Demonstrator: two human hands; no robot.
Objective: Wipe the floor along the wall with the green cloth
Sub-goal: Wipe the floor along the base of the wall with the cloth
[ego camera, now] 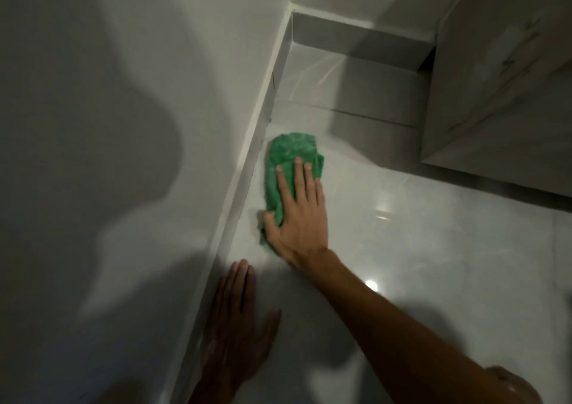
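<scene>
right hand (298, 214) lies flat, fingers spread, pressing the green cloth (286, 168) onto the glossy floor tile (418, 264) just beside the skirting (244, 187) of the left wall (123, 125). left hand (238, 326) rests open and flat on the near floor, bracing. risk: the bunched cloth may slide from under the palm or miss the wall joint; the braced hand may slip on the shiny tile. no brands, labels or writing legible.
</scene>
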